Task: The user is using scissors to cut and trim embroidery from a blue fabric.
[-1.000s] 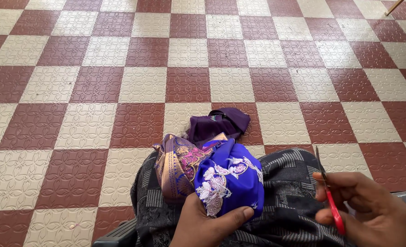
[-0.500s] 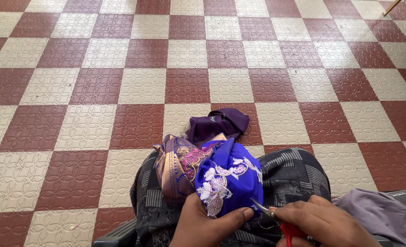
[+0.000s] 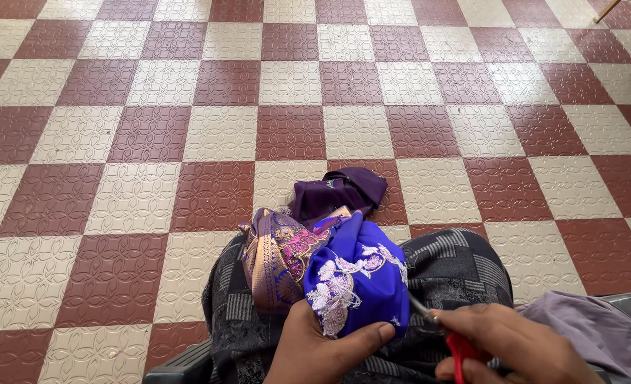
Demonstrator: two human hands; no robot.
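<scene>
Down on the lap, the left hand (image 3: 322, 352) grips blue cloth (image 3: 358, 281). The right hand (image 3: 514, 352) clasps red scissors (image 3: 447, 341), tips touching the cloth.

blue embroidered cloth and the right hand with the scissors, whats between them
In the head view, only the scissors' grey blades and a strip of dark patterned lap fabric lie between the blue embroidered cloth and the right hand.

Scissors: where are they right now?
In the head view, the red-handled scissors sit at the lower right, held in the right hand, blades pointing up-left toward the blue embroidered cloth that the left hand holds on the lap.
</scene>
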